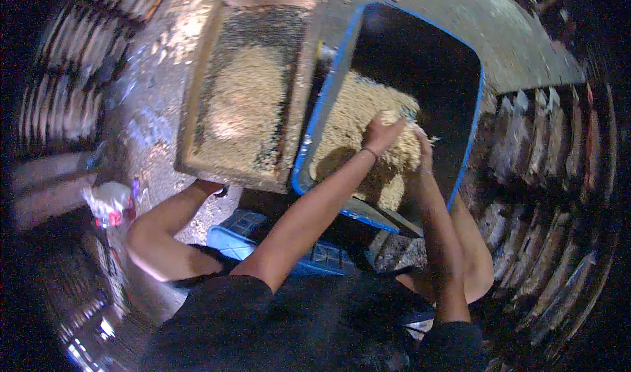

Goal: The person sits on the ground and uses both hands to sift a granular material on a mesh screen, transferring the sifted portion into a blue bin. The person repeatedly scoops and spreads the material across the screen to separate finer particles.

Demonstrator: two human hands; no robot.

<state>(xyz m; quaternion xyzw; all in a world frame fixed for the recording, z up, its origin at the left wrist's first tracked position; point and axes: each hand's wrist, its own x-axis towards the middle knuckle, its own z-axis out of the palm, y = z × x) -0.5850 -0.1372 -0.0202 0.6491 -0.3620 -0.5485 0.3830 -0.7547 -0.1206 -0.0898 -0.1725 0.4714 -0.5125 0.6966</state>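
A large tub with a blue rim (321, 107) stands tilted in front of me, its inside dark. A heap of pale, loose granular material (345, 108), possibly beans or grain, fills its left side. My left hand (382, 136) and my right hand (425, 151) are both inside the tub. Between them they hold a clump of the pale material (405, 152), with the left fingers over its top and the right hand cupping its far side. Most of the right fingers are hidden by the clump.
Left of the tub lies a shallow wooden-framed tray (197, 93) with the same pale material spread inside. A blue plastic crate (230, 242) is below me. Slatted racks (547, 135) line the right, and a clear plastic bag (111, 202) sits at left. Scattered bits litter the floor (185, 32).
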